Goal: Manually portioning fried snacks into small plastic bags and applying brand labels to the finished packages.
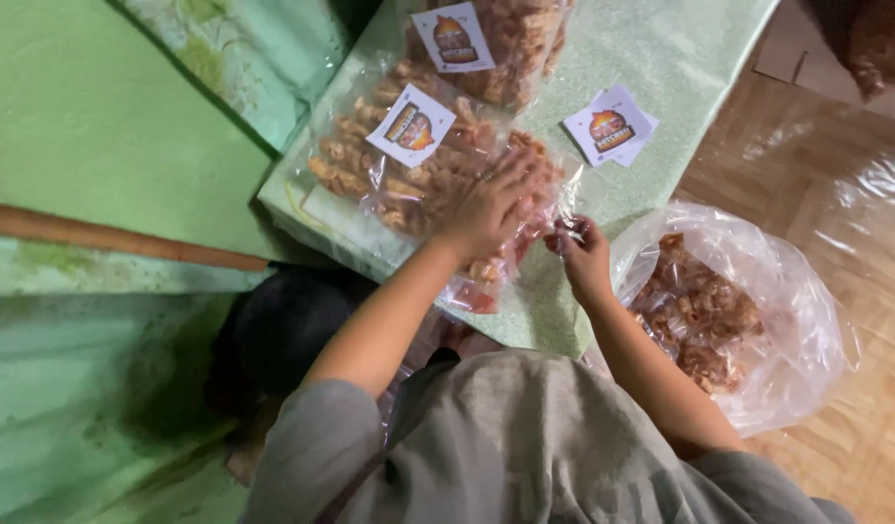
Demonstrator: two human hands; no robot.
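Head view: left hand (493,209) flat on a snack bag (506,243), right hand (579,254) pinching its edge. Two labelled bags (409,160) done beside it, big sack (719,311) still half full.

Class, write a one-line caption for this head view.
Left hand presses a snack bag while right hand pinches its edge.

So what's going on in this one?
A person is bagging fried snack pieces at a green-covered table. The left hand presses flat on a clear filled bag, while the right hand pinches that bag's open edge. Two filled bags with stickers lie further along the table, beside loose stickers. A large clear sack of the same snacks sits open to the right, on the wooden floor.
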